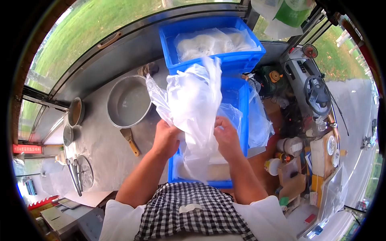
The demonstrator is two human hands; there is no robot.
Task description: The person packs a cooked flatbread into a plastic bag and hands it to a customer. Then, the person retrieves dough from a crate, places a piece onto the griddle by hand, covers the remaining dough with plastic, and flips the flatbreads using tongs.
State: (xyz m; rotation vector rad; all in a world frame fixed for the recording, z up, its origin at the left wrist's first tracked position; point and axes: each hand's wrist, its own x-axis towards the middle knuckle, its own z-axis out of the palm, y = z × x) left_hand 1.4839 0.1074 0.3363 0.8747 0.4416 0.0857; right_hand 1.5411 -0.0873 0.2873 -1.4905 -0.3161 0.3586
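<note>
A thin, crumpled white plastic sheet [193, 98] billows up between my hands, blurred in places. My left hand [165, 138] has its fingers closed on the sheet's left side. On the other side my right hand [226, 136] pinches the sheet's edge. Below both hands stands a blue crate [244, 116] with more clear plastic inside and a pale, dough-like mass [215, 172] at its near end. The sheet hides much of the crate's inside. Behind it, another blue crate [213, 64] holds pale lumps under plastic film [217, 42].
On the metal worktop [100, 140] at left are a large round metal basin [128, 100], a scraper with a wooden handle [130, 142], smaller bowls [75, 111] and tongs [76, 176]. A steering wheel [317, 94] and cardboard boxes [291, 180] lie to the right.
</note>
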